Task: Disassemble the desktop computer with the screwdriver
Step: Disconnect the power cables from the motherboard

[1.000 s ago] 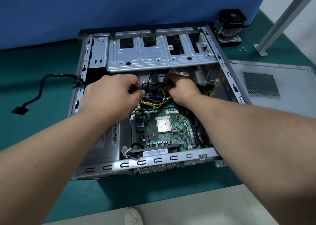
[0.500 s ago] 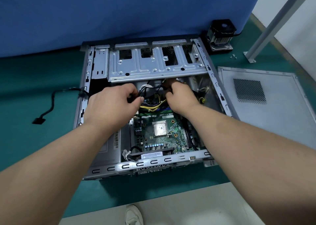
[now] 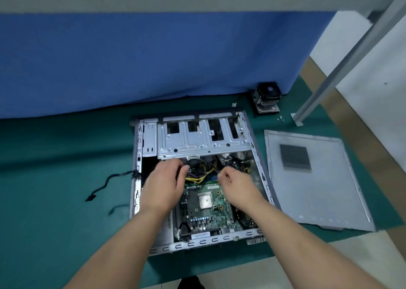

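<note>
At frame centre, inside the open computer case (image 3: 198, 243) (labels unreadable), left hand (image 3: 162, 187) is grasping cables (image 3: 198, 174); right hand (image 3: 236, 187) is pinching a thin wire (image 3: 216, 172).

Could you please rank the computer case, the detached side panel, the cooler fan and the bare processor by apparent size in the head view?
1. computer case
2. side panel
3. cooler fan, lying farther off
4. processor
</note>
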The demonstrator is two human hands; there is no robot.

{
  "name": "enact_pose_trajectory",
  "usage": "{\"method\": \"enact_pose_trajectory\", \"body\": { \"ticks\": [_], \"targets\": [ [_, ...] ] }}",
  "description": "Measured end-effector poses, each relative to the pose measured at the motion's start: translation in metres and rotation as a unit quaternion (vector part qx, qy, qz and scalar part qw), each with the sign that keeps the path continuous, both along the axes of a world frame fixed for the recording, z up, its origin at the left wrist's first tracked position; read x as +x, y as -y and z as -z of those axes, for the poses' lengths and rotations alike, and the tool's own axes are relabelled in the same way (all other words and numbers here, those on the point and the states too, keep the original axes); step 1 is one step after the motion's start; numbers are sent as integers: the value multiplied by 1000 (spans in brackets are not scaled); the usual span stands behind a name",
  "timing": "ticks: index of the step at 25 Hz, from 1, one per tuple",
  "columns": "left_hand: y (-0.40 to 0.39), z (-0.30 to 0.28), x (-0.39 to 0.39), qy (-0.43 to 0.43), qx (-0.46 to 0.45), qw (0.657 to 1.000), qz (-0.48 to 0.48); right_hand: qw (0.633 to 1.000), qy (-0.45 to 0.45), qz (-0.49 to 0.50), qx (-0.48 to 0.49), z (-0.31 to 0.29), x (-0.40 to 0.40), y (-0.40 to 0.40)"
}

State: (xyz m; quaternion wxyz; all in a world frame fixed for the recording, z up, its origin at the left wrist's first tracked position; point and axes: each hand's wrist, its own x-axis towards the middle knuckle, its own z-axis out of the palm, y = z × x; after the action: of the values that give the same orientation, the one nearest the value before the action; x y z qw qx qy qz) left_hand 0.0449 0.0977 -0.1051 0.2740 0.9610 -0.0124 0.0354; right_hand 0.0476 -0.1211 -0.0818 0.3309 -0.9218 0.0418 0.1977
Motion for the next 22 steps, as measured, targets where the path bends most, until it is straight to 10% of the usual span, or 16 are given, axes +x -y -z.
{"method": "enact_pose_trajectory", "body": {
  "ticks": [6,14,22],
  "targets": [
    [-8,-23,-4,-31,-123,992,-13,999,-26,18,-18,-41,-2,-5],
    [-51,-132,48,136,-306,935,-114,996,-53,-1,73,-77,30,-48],
    [-53,-247,85,134,-582,797,-96,930,-20,-1,366,-138,69,-86]
  ]
}}
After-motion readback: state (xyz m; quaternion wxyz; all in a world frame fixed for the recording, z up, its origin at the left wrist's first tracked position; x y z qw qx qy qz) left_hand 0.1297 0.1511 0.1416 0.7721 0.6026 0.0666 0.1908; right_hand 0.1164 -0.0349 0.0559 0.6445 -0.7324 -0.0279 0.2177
